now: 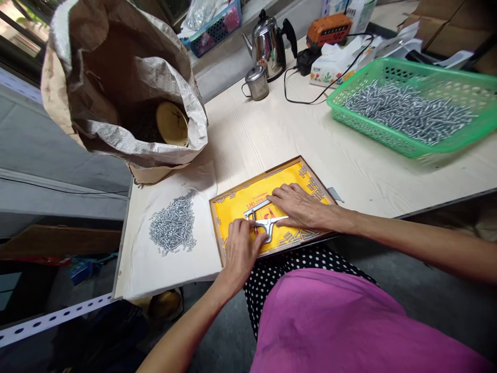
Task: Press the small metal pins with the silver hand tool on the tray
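Observation:
A silver metal hand tool (pixel 267 224) with a C-shaped frame, a coil spring and lever arms lies over a shallow wooden-rimmed tray (pixel 254 182). My left hand (pixel 241 248) is closed on the tool's left end, thumb and fingers around it. My right hand (pixel 298 207) is closed over the tool's right end, its fingertips on the upper bar. The tray's yellow lining has red printing. Small metal pins (pixel 297 237) lie along its edges, some in neat rows. Whatever is under my fingers is hidden.
Left of the tray, a heap of small metal pins (pixel 173 224) lies on white cloth (pixel 142 267). Behind it stands a large open paper sack (pixel 151 155) with a yellow scoop-like container inside. A green basket (pixel 373 127) of metal pins, a kettle (pixel 267 46) and a lidded cup (pixel 257 85) stand farther back.

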Action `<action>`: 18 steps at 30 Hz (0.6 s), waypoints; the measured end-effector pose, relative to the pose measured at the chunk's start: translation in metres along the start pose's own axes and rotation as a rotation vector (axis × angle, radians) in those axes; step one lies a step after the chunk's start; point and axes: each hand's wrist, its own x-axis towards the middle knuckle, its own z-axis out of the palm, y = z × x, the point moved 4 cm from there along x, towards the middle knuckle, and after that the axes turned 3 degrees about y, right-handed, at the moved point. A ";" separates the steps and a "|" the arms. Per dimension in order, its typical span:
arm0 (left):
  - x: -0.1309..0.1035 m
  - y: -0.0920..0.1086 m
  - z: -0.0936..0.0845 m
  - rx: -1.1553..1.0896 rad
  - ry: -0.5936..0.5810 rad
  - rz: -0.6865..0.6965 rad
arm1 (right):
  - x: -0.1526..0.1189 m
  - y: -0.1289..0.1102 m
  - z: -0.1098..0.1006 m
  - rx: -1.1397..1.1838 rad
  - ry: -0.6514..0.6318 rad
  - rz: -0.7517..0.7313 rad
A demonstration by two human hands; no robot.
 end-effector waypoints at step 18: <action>0.046 0.040 0.017 0.295 -0.267 0.292 | -0.012 -0.009 -0.006 -0.117 -0.041 0.067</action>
